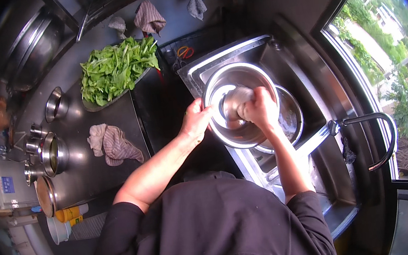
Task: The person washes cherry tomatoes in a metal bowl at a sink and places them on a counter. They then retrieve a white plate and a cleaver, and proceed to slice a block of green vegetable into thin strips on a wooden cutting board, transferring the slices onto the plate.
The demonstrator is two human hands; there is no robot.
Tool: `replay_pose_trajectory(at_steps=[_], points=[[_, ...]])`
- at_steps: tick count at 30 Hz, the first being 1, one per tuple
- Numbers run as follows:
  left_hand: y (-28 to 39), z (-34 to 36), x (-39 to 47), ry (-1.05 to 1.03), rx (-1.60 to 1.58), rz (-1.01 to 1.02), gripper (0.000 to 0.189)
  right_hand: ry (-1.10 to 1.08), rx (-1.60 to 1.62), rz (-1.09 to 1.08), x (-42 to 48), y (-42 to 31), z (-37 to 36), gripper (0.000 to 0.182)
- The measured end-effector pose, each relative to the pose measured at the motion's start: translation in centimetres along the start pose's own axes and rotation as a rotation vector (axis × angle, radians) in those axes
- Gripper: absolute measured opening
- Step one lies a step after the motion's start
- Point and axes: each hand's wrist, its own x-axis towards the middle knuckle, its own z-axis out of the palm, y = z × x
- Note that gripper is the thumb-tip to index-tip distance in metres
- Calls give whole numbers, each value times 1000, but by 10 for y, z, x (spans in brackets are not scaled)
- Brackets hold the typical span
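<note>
My left hand (195,124) grips the left rim of a stainless steel bowl (241,138), thumb over the edge. The bowl is tilted, so its inside faces up toward me. Inside it, my right hand (263,109) is closed around a pale cloth or scrubber (240,98), blurred and pressed near the bowl's base. Exactly what it is, I cannot tell. Below and to the right, a second steel bowl (292,111) sits in the sink, partly hidden by the first bowl and my right forearm.
A double steel sink (328,173) with a black curved faucet (386,118) lies at right, beside a window. On the left counter (85,111) are a tray of leafy greens (118,69), crumpled cloths (115,143) and several steel pots (54,154). Orange-handled scissors (184,52) lie behind the sink.
</note>
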Motion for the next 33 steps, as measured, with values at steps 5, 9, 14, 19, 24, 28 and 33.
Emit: replay_pose_trajectory(at_steps=[5,9,14,19,24,28,33], points=[[-12,16,-16,-44,68,-62,24,298,306,146,20,13,7,31],[5,22,-8,-76,168,-197,40,-215,717,12,-2,-32,19,32],[-4,13,8,95,-52,-90,34,-738,177,-241,-30,-44,-20,35],[10,2,24,92,265,230,12,-513,55,-257,-16,-40,-82,28],[15,-1,27,-59,531,348,11,-267,149,-324,40,-94,-111,47],[39,12,22,-88,609,389,10,-195,-188,-786,49,-109,-109,83],[77,22,13,-106,960,651,11,-109,-429,-799,63,-99,-64,18]])
